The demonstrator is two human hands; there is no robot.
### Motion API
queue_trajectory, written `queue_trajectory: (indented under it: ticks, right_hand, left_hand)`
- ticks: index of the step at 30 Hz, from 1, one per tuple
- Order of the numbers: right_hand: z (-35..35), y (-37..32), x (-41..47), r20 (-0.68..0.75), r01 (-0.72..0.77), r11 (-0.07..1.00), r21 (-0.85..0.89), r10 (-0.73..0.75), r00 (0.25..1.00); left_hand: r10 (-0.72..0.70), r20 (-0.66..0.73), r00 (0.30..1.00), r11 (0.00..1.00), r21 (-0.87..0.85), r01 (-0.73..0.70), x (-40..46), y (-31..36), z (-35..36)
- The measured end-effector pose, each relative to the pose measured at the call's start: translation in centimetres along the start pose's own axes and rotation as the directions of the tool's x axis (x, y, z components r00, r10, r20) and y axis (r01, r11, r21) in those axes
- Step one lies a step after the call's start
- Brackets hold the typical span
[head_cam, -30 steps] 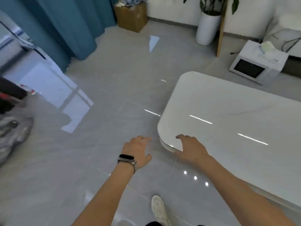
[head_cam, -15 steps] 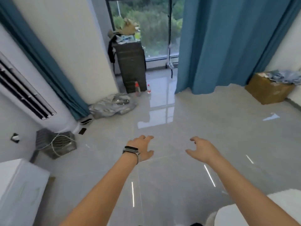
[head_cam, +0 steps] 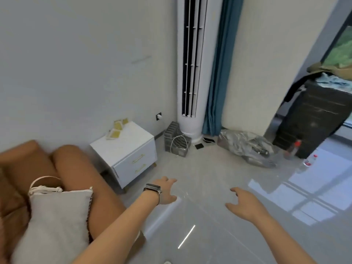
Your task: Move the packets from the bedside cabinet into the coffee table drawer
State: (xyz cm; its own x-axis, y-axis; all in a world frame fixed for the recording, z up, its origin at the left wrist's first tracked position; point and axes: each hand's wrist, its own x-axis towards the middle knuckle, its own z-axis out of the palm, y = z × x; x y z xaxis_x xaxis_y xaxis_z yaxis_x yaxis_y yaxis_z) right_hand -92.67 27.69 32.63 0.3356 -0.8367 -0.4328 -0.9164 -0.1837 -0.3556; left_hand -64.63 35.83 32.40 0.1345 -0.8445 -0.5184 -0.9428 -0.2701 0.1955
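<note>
Head view is showing my left grip [head_cam: 165,191] and right grip [head_cam: 242,203] hanging over the floor [head_cam: 209,168], fingers spread and loose, both holding nothing. The packets [head_cam: 116,130] are lying at the back left corner of the cabinet [head_cam: 131,161], against the wall, on its top surface, well apart from both grips and farther up-left of my left one. The cabinet's front corner is sitting near my left grip. A sofa [head_cam: 76,178] is crowding the cabinet's left side; bare floor is lying open to its right, toward a grey crate [head_cam: 177,141].
</note>
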Motion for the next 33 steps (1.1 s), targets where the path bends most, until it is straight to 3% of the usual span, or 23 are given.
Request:
queue_trajectory:
  ticks: [5, 11, 20, 25, 33]
  right_hand:
    - [0.4, -9.3, 8.5, 0.068, 0.091, 0.995, -0.045, -0.087, 0.994]
    - [0.0, -19.6, 17.0, 0.094, 0.203, 0.974, -0.101, -0.194, 0.977]
    - [-1.4, -31.9, 31.8, 0.17, 0.325, 0.927, -0.187, -0.295, 0.94]
    - [-3.8, -37.9, 42.5, 0.202, 0.421, 0.872, -0.25, -0.379, 0.903]
    - [-4.4, -49.6, 54.5, 0.331, 0.528, 0.804, -0.273, -0.437, 0.836]
  left_hand:
    - [-0.159, 0.03, 0.987, 0.983, -0.087, 0.161, 3.2, -11.0, -2.8]
    - [-0.284, 0.029, 0.958, 0.939, -0.195, 0.285, 5.8, -19.7, -6.6]
    - [-0.362, 0.011, 0.932, 0.888, -0.301, 0.348, 15.3, -28.2, -12.8]
    - [-0.423, -0.064, 0.904, 0.868, -0.314, 0.384, 23.8, -32.6, -18.0]
    - [-0.497, -0.05, 0.867, 0.803, -0.407, 0.436, 31.3, -40.5, -23.6]
